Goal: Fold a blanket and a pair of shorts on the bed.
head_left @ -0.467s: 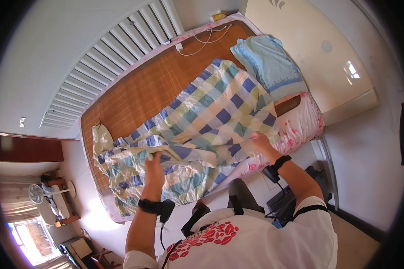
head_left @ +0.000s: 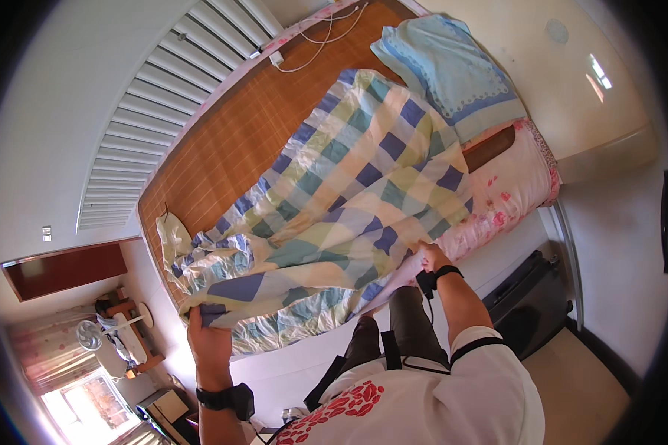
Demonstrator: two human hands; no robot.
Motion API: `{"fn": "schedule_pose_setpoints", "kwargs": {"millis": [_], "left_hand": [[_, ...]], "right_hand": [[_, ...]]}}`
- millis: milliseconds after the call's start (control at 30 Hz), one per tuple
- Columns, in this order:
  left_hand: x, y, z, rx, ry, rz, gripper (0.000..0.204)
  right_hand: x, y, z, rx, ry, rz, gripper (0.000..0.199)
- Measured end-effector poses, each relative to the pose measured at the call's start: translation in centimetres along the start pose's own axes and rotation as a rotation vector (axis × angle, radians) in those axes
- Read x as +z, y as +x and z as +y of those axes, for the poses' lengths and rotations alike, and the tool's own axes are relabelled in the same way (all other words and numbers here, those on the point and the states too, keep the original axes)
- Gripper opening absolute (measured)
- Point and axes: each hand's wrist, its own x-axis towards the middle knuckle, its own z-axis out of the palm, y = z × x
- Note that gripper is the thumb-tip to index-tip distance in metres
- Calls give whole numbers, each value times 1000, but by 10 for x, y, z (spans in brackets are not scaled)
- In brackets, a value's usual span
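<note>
A checked quilt (head_left: 356, 178) in blue, green and cream lies rumpled across the bed. My left hand (head_left: 210, 345) is closed on its near edge at the lower left. That stretch of cloth is pulled taut toward the bed's near left side, with crinkled folds showing beneath it. Farther right, my right hand (head_left: 436, 257) pinches the same near edge beside the flowered sheet. Both hands wear black wrist straps with small devices. A brown woven mat (head_left: 230, 167) shows beyond the quilt, and a light blue pillow (head_left: 449, 78) rests at its right end.
A white radiator (head_left: 156, 111) runs along the far wall. A cream headboard (head_left: 564, 96) closes the right end, above a pink flowered sheet (head_left: 501, 211). A white cable (head_left: 323, 48) lies on the mat. A dark case (head_left: 523, 293) stands on the floor at right; a fan (head_left: 89, 335) stands far left.
My left hand has moved left and nearer to me, drawing the quilt's edge out flatter. My right hand keeps its hold on the edge. The view has shifted and the body leans closer.
</note>
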Motion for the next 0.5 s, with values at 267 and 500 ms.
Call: {"fn": "schedule_pose_setpoints", "kwargs": {"millis": [267, 500], "left_hand": [[-30, -3, -5, -322, -808, -27, 22], [-60, -11, 17, -296, -841, 14, 25]], "right_hand": [[33, 14, -25, -127, 712, -125, 29], [35, 55, 10, -79, 294, -114, 44]]}}
